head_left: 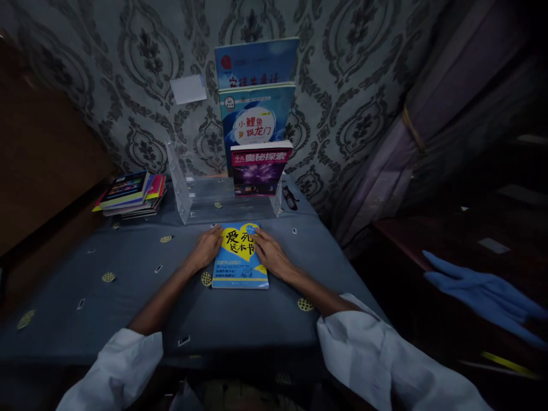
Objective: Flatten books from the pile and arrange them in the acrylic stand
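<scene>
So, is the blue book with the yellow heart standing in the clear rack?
No, the book lies on the table in front of the rack, left hand and right hand touching it.

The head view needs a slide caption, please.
Both hands touch a blue-and-yellow paper book before a clear plastic rack.

the room is dim. big swirly shapes cover the gray wall (325, 103), and a purple curtain (377, 165) hangs on the right, tied with a band (411, 128). a blue-gray cloth (137, 297) with yellow spots covers the table (274, 319).
</scene>
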{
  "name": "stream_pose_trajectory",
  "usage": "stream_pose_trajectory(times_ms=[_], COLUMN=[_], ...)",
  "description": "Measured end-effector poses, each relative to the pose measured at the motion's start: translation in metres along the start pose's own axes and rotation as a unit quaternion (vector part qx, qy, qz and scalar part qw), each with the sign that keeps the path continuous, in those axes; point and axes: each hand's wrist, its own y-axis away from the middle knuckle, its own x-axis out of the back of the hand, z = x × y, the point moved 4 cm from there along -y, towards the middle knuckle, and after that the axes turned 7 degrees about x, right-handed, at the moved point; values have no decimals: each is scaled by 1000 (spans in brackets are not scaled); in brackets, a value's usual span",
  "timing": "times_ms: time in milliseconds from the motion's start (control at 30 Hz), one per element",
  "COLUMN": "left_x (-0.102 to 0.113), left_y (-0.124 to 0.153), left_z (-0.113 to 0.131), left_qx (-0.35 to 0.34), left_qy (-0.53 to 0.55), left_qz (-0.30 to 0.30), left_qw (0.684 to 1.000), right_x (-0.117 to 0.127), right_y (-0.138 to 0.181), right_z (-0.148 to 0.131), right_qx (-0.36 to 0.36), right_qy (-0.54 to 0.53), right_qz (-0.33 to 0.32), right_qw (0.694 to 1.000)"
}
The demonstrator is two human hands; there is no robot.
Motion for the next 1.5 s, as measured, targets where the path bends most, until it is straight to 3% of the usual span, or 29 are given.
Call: stream_pose_trajectory(times_ms=[267,867,1500], left_x=[-14,-41,-47], left_y=[-23,-59,-60], left_z=[9,65,61], left_qx=[-17,-162,-201], left_qy=[-10,28,-21], left_qz=[-9,-95,-58], left_qw=[1000,982,978], right_x=[-3,4,6], right_y=[0,-1,-2], right_z=[2,-6,2], right_qx=[-11,-12,-23], right_qy=[-6,-23,-21], right_qz=[1,-6,12], right_qw=[1000,1000,999])
